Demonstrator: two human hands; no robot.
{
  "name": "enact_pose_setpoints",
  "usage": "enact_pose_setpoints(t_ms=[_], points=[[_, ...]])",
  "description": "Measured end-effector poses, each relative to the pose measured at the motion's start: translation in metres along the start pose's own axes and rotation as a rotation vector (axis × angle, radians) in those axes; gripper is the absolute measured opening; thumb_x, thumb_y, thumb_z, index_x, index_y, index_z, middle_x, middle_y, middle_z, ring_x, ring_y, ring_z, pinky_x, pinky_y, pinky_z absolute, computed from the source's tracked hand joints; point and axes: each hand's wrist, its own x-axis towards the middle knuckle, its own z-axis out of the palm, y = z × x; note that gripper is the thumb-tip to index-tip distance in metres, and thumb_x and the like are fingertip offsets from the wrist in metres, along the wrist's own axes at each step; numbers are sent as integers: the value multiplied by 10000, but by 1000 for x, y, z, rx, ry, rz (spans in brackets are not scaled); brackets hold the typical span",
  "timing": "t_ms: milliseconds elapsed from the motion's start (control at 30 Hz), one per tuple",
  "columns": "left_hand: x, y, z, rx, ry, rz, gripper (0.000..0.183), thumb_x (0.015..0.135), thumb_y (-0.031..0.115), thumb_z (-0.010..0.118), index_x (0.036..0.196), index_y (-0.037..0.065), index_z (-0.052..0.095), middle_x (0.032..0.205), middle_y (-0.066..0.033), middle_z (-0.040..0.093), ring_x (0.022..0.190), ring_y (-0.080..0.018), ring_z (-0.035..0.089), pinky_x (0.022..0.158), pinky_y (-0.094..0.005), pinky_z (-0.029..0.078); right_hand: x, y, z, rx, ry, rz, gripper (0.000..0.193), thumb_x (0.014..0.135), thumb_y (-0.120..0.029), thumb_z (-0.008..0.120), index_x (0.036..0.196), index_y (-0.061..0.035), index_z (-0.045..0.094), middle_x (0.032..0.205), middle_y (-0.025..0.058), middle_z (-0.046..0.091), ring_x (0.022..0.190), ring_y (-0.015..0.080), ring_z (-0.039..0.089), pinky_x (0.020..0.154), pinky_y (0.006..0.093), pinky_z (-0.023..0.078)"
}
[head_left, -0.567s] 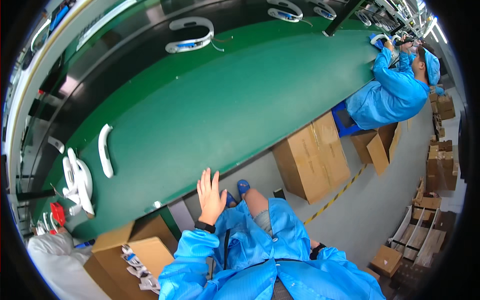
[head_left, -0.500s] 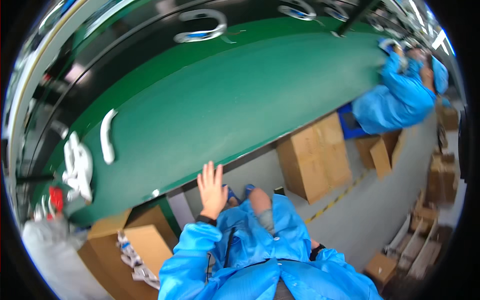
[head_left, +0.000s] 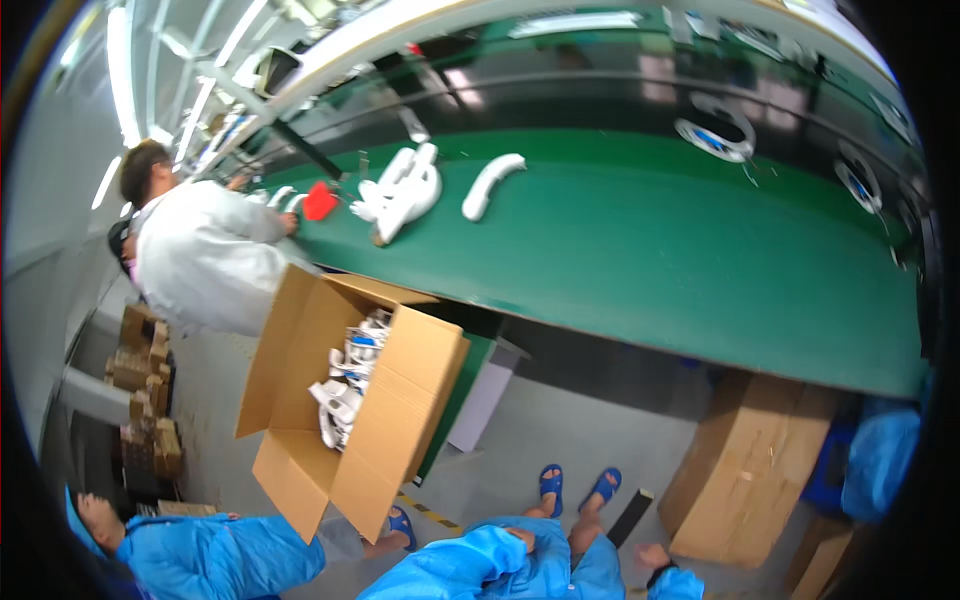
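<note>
My left hand (head_left: 521,539) rests low against the front of my blue coat (head_left: 585,570), mostly covered by the sleeve, so its fingers do not show clearly. My right hand (head_left: 652,556) hangs beside the coat, small and blurred, with a dark band at the wrist; its finger shape cannot be read. Neither hand touches the green workbench (head_left: 640,270). On the bench lie a pile of white curved plastic parts (head_left: 405,190), a single curved white part (head_left: 490,186) and a red object (head_left: 320,201). An open cardboard box (head_left: 410,390) below holds several white and blue parts (head_left: 350,375).
A person in a white coat (head_left: 205,255) works at the bench's left. Another in blue (head_left: 215,555) is at lower left. A closed carton (head_left: 745,465) stands under the bench at right, near a blue-clothed co-worker (head_left: 880,460). White ring-shaped parts (head_left: 720,140) lie at the back.
The view has swung left, bringing the open box and white-coated person further in. My left hand, spread at the bench edge before, has come down to my coat.
</note>
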Motion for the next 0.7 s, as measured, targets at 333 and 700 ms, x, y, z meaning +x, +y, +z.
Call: enact_pose_setpoints(t_ms=[333, 700], points=[[-35, 23, -17, -155, -109, 647, 593, 838, 489, 460, 1290, 106, 439, 1322, -187, 421, 1236, -404, 356, 1012, -498, 302, 51, -26, 7, 176, 738, 114, 262, 790, -268, 540, 786, -19, 624, 778, 201, 621, 766, 386, 592, 669, 453, 465], [-5, 86, 50, -518, 466, 453, 709, 759, 450, 594, 1344, 131, 350, 1349, -221, 342, 1214, -381, 380, 937, -507, 369, 231, 256, 83, 141, 556, 149, 324, 823, -268, 580, 960, 20, 639, 927, 170, 650, 810, 292, 601, 750, 409, 459]])
